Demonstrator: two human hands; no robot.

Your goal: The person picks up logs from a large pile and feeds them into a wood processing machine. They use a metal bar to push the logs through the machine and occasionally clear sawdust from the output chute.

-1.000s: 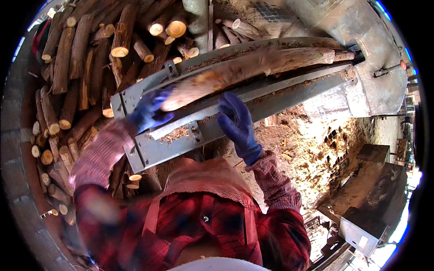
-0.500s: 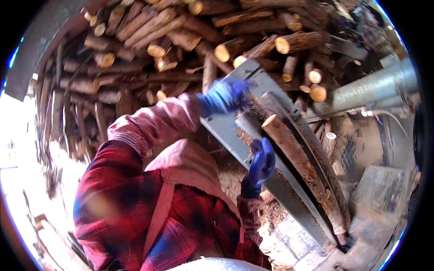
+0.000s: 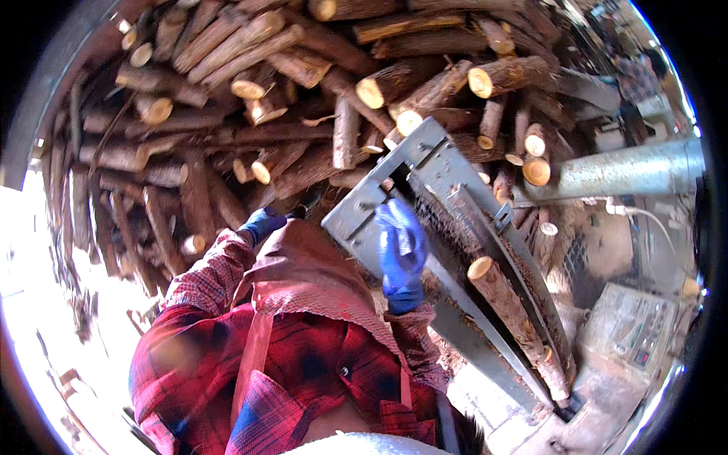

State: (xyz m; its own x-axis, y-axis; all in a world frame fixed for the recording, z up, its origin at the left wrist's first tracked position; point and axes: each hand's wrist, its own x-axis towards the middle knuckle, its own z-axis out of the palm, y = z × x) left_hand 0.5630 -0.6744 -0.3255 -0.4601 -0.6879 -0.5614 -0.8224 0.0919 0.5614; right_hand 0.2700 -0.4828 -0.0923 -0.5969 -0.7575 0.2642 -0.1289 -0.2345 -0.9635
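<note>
Blue gloves cover both hands. My left hand (image 3: 264, 223) is beyond the apron (image 3: 303, 262), close to the stacked logs, its fingers bent around or against something dark that I cannot make out. My right hand (image 3: 403, 246) hovers over the near side of a grey metal trough (image 3: 356, 227), slightly blurred, fingers curved with a gap and nothing visible between them. A peeled-looking log (image 3: 516, 318) lies lengthwise in the trough, its pale cut end toward the upper left and its other end at the trough's lower right. Neither hand touches it.
Cut logs (image 3: 258, 91) are piled high across the back and left. Sawdust and bark bits coat the trough's inside. A thick pale pipe (image 3: 622, 171) runs in from the right above a control box (image 3: 633, 326) with buttons. A white cable hangs near the pipe.
My left hand has left the trough's upper end and moved left to the wood pile. My right hand has moved up and left. The log sits farther down the trough.
</note>
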